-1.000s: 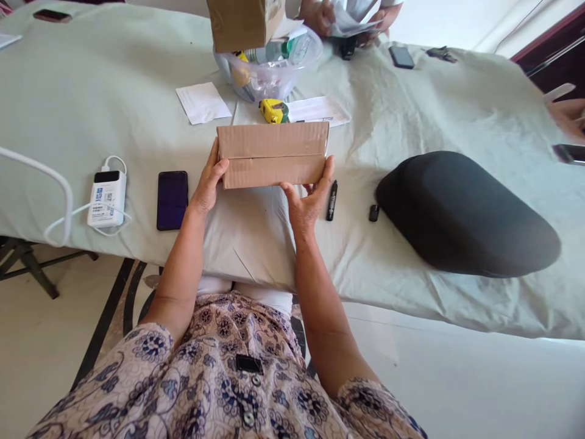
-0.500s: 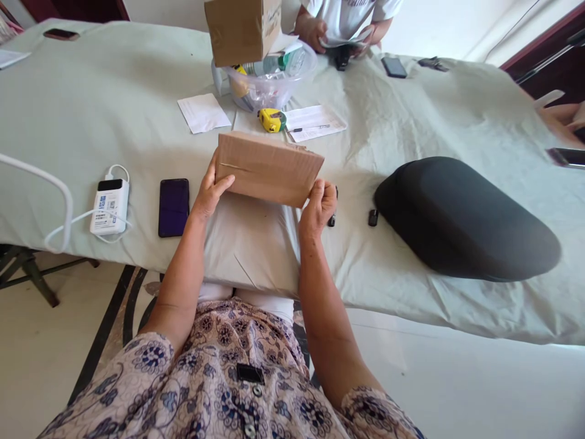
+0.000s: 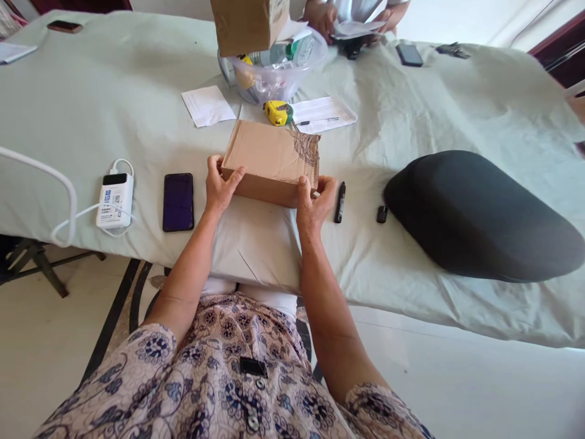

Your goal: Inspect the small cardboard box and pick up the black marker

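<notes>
A flat brown cardboard box (image 3: 272,155) rests on the pale green tablecloth (image 3: 114,122) in front of me, its broad face up with black scribbles at the right corner. My left hand (image 3: 219,186) grips its near left corner, thumb on top. My right hand (image 3: 314,198) holds the near right corner, fingers curled around the edge. A black marker (image 3: 340,202) lies just right of my right hand, with its cap (image 3: 381,213) further right.
A dark phone (image 3: 178,201) and a white power bank (image 3: 114,199) with cable lie to the left. Behind the box are a yellow tape measure (image 3: 277,112), papers (image 3: 208,105), and a clear bowl (image 3: 274,67) under another carton. A black cushion (image 3: 475,213) fills the right. Another person's hands (image 3: 326,18) hold paper at the far edge.
The box has been tipped from standing on edge to lying flat on the table, scribbled face up. Both my hands shifted to its near corners.
</notes>
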Motion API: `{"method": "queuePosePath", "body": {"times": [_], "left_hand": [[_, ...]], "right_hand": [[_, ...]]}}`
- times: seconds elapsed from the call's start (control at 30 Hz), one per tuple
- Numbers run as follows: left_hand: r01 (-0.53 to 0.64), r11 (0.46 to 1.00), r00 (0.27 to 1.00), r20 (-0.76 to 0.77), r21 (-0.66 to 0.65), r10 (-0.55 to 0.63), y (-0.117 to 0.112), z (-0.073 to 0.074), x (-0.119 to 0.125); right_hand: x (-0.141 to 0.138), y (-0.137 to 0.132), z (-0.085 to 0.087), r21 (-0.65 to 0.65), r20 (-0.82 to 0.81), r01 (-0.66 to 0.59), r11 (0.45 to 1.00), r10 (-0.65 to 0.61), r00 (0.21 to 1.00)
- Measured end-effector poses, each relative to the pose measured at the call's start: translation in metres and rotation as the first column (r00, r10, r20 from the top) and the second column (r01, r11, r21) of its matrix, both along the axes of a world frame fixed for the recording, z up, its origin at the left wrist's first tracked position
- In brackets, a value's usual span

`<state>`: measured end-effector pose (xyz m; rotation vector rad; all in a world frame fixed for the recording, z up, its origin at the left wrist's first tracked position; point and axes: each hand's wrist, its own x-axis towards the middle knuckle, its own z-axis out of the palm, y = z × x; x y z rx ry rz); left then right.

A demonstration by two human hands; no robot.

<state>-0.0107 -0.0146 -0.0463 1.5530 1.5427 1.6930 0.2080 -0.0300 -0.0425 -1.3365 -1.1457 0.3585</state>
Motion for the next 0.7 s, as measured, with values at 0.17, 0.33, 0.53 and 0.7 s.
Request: {"method": "queuePosePath", "body": {"times": [0.17,0.33,0.53,0.7], "left_hand": [[-0.149,0.989,0.988,-0.028,0.006,0.149,-0.006,0.002,0.021],[-0.101,0.995,0.995,0.007,0.008,0.101,-0.004,-0.002,0.02],[-0.144,0.987,0.989,-0.033,0.068,0.146,0.004,-0.006,0.011],[-0.099,0.995,0.986,-0.13,0.03,0.102,0.002,-0.006,0.016]], "right_hand": [[0.001,0.004,-0.013,-0.019,0.074,0.047,0.999,-0.045,0.996],[-0.001,0.005,-0.02,0.045,0.094,0.016,0.999,-0.02,0.995],[-0.012,-0.006,-0.012,0.168,0.126,-0.139,0.976,0.119,0.985],[-0.016,-0.011,-0.012,0.2,0.206,-0.208,0.958,0.166,0.964]]}}
